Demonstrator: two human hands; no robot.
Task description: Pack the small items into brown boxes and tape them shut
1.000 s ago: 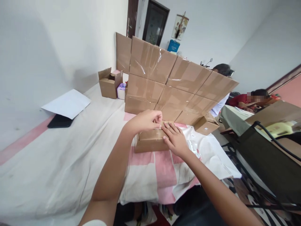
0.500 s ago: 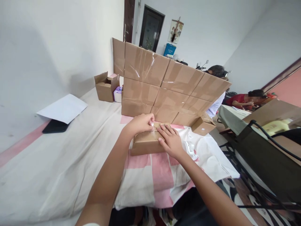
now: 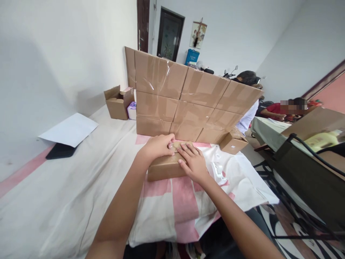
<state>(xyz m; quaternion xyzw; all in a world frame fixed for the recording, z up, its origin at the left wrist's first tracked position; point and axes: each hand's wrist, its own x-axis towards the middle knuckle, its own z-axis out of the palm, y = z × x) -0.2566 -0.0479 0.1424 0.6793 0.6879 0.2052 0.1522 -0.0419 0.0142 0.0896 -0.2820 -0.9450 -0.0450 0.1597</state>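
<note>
Room, seen in the head view: pale walls [image 3: 229, 32], one dark door [image 3: 171, 34] with a glazed panel, one wall hanging [image 3: 198, 35] and one blue container [image 3: 192, 57] at the back.

Table [image 3: 107, 172], one, covered with a creased white and pink cloth [image 3: 185, 212].

Small box [image 3: 167, 171], one, brown cardboard, lying on the cloth at the near middle of the table, both hands upon it.

Left hand [image 3: 158, 146], curled over the far left part of the box top, thumb and fingers drawn close; cannot tell whether anything is pinched between their tips.

Right hand [image 3: 194, 162], laid palm down across the right part of the top, fingers extended and slightly spread, their tips near those of the left hand.

White plastic item [image 3: 219, 174], one, on the cloth just right of the right hand; kind unclear.

Stacked cartons [image 3: 196, 111], brown and taped, forming a wall just beyond the small box; one loose carton [image 3: 233, 141] near their right end.

Left side of table: open box [image 3: 117, 108], flaps raised; purple and white pack [image 3: 132, 110] beside it; white sheet [image 3: 70, 128] partly over a flat black item [image 3: 61, 151].

Right background: person in red [image 3: 272, 110] at a second table [image 3: 265, 132]; person in white [image 3: 246, 118], partly hidden by the cartons; dark chair [image 3: 315, 172] in front.
</note>
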